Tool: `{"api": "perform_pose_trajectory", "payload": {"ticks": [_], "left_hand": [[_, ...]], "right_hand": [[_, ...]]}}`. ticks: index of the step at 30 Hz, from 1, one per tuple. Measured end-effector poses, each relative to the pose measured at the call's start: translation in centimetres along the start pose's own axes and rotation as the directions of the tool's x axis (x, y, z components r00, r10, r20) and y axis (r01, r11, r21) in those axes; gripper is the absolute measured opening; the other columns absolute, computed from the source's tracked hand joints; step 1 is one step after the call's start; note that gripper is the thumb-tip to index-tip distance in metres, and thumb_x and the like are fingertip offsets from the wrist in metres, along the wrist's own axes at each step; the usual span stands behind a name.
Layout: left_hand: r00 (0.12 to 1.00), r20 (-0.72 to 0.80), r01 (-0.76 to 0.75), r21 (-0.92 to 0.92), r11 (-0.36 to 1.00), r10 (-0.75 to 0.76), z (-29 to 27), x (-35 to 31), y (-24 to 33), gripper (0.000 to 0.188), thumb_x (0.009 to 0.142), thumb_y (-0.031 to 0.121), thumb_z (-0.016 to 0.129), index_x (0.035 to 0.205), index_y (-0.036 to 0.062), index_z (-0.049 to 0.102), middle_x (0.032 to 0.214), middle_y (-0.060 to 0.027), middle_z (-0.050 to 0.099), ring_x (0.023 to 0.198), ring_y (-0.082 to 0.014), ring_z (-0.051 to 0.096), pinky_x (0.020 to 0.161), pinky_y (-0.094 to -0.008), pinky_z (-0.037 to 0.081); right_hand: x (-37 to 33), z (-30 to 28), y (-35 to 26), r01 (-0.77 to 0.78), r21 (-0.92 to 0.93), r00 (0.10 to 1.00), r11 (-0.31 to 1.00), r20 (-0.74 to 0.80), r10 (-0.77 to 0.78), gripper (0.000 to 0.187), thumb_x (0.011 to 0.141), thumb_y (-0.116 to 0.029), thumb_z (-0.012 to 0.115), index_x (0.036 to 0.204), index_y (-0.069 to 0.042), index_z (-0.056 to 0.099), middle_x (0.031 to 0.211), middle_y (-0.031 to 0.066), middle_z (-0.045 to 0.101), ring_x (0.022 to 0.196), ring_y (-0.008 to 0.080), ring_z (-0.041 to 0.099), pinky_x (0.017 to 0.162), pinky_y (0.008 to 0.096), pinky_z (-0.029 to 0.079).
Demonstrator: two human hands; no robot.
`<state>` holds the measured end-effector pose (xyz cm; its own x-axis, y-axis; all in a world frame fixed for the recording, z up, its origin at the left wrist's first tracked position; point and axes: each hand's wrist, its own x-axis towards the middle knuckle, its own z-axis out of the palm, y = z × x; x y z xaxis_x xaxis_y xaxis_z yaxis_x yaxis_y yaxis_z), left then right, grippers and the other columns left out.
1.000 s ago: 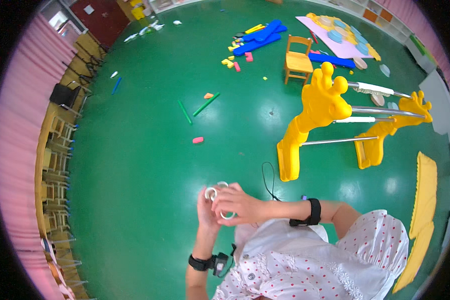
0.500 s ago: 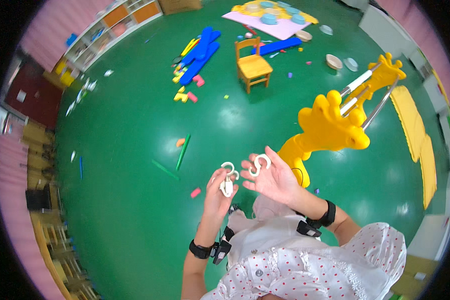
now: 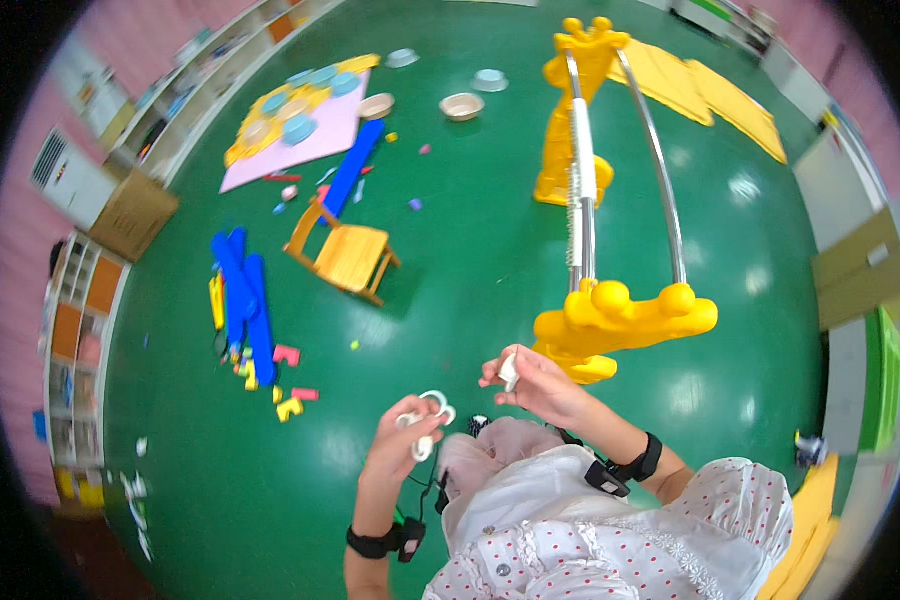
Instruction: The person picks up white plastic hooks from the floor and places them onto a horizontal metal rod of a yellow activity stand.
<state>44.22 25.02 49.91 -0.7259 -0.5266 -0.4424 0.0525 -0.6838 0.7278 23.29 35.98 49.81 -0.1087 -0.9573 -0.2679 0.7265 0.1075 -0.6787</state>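
Note:
White plastic hook clips sit in my left hand, whose fingers are curled round them; the rings of the hooks stick out past the fingertips. My right hand pinches another small white hook clip between thumb and fingers, seen mostly from its edge. The two hands are apart in front of my body. Just beyond the right hand stands a yellow plastic rack with metal rails. Along one rail lies a white sleeve or row of small white pieces, too fine to make out.
Left of the rack stands a wooden chair. Blue planks and colored blocks lie on the green floor. Further back are bowls and a pink mat. Yellow mats lie behind the rack.
My view has turned right, so the rack now stands ahead. The right hand, earlier spread with the clip on it, has closed into a pinch. The left hand still holds its clips.

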Motion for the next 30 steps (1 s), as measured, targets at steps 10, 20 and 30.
{"api": "perform_pose_trajectory", "payload": {"ticks": [10, 20, 30], "left_hand": [[0.985, -0.053, 0.164, 0.010, 0.986, -0.164, -12.5, 20.4, 15.9, 0.016, 0.081, 0.009, 0.058, 0.069, 0.0073, 0.047, 0.074, -0.0033, 0.050, 0.060, -0.0096, 0.047, 0.041, -0.0197, 0.033], [0.925, 0.205, 0.153, 0.568, 0.809, -0.320, -9.0, 41.7, 25.5, 0.018, 0.083, 0.019, 0.058, 0.072, 0.0061, 0.054, 0.065, -0.0010, 0.053, 0.054, -0.0061, 0.048, 0.044, -0.0175, 0.035], [0.689, 0.653, -0.568, 0.756, 0.326, -0.313, 6.1, 62.2, 26.5, 0.023, 0.077, 0.016, 0.063, 0.064, 0.0017, 0.052, 0.057, 0.0012, 0.051, 0.055, -0.0053, 0.045, 0.049, -0.0226, 0.036]], "right_hand": [[15.9, -2.4, -0.4, 0.090, -0.764, 0.684, 0.639, -0.419, -0.597, 0.023, 0.085, -0.024, 0.054, 0.080, -0.003, 0.057, 0.084, 0.0058, 0.047, 0.075, 0.0138, 0.048, 0.063, 0.0265, 0.039], [23.4, -2.6, -4.0, -0.189, -0.685, 0.190, 0.704, -0.728, -0.658, 0.024, 0.070, -0.016, 0.072, 0.075, 0.004, 0.061, 0.068, 0.0063, 0.060, 0.057, 0.0089, 0.056, 0.052, 0.0223, 0.045], [31.7, -11.2, -11.5, 0.431, -0.486, -0.222, 0.760, -0.874, -0.433, 0.031, 0.074, -0.003, 0.066, 0.096, 0.000, 0.045, 0.071, 0.0100, 0.059, 0.056, 0.0137, 0.060, 0.050, 0.0231, 0.051]]}}
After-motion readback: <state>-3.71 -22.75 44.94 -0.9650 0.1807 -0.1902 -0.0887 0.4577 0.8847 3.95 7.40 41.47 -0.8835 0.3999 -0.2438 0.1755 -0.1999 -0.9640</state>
